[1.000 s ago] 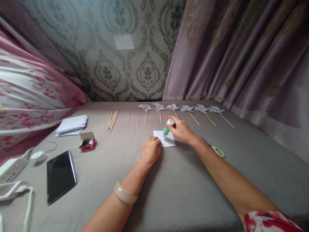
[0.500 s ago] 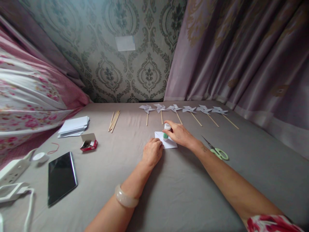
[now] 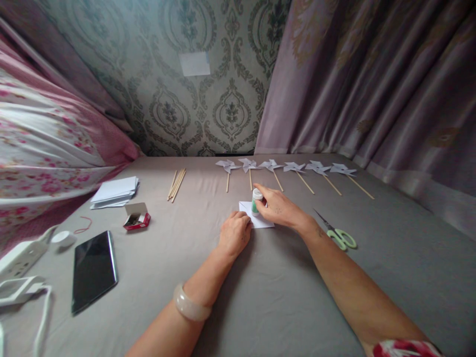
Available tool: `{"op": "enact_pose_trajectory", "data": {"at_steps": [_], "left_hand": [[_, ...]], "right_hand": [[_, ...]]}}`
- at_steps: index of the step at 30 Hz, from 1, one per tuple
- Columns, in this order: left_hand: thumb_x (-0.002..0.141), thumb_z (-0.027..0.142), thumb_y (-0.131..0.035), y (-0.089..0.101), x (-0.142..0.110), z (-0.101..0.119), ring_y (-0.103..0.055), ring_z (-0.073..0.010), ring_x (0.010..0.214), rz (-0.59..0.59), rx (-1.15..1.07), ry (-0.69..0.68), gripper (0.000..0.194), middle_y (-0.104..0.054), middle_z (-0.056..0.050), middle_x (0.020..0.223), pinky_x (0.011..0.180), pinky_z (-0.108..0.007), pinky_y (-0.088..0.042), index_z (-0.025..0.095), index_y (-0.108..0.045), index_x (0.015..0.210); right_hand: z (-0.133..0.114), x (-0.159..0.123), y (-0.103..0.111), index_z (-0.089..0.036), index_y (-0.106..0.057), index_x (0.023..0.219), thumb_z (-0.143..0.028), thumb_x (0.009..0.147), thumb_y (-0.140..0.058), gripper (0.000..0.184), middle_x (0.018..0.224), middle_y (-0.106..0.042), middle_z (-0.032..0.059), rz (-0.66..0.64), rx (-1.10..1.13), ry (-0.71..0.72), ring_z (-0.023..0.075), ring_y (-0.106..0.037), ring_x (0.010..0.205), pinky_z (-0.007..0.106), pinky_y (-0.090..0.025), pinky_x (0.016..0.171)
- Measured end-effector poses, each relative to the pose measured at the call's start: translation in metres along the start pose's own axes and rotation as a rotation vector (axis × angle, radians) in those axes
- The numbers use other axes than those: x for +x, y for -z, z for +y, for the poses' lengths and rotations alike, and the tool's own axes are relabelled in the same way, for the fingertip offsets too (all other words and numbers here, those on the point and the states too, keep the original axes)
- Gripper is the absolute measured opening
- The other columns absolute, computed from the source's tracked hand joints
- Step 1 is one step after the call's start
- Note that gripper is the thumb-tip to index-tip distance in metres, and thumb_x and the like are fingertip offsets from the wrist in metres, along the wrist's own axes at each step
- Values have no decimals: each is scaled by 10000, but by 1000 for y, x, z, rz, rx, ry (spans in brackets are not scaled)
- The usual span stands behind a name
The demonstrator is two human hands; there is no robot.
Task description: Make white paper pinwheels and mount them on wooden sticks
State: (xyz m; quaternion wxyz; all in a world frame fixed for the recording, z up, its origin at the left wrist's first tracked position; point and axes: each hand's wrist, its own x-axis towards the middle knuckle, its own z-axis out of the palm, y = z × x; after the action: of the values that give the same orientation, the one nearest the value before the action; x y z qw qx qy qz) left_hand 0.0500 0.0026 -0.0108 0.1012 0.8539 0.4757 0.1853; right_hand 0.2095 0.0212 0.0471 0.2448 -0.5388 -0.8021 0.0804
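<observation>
Right hand [image 3: 278,206] pinching upright green-and-white glue stick [image 3: 255,206] on white paper [image 3: 265,223], mid-counter [image 3: 201,218]. Left hand [image 3: 235,231], fingers curled together, resting over paper's near left corner. Six pinwheels [image 3: 293,167] near counter's far edge.

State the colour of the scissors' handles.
Pale green handles, showing best in the head view, now.

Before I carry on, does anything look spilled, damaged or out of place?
Nothing looks spilled or damaged. There is only minor untidiness: the paper stack has uneven edges, and the red box stands open, flap up.
</observation>
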Motion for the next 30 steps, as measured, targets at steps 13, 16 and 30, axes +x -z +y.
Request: {"op": "enact_pose_trajectory", "data": {"at_steps": [13, 16, 30], "left_hand": [[882, 188, -495, -3, 0, -1, -576, -204, 983, 10, 5, 4, 169, -668, -60, 985, 851, -290, -470, 194, -664, 876], [884, 179, -484, -3, 0, -1, -574, -205, 992, 9, -10, -6, 180, -668, -64, 988, 857, -291, -469, 188, -664, 886], [880, 164, -481, -3, 1, -1, -580, -195, 988, 29, -33, -16, 198, -675, -56, 957, 862, -295, -471, 205, -674, 874]], "right_hand": [[7, 1, 2, -181, -591, 1230, -214, 835, -530, 402, 815, -718, 57, 22, 80, 2, 170, -635, 682, 260, -433, 675], [8, -1, 4, -201, -609, 1192, -246, 834, -566, 364, 819, -718, 55, 28, 88, -17, 174, -640, 684, 259, -432, 663], [17, -2, 1, -208, -558, 1291, -232, 844, -583, 448, 1062, -701, 81, 14, 117, 25, 181, -635, 837, 295, -462, 779]]}}
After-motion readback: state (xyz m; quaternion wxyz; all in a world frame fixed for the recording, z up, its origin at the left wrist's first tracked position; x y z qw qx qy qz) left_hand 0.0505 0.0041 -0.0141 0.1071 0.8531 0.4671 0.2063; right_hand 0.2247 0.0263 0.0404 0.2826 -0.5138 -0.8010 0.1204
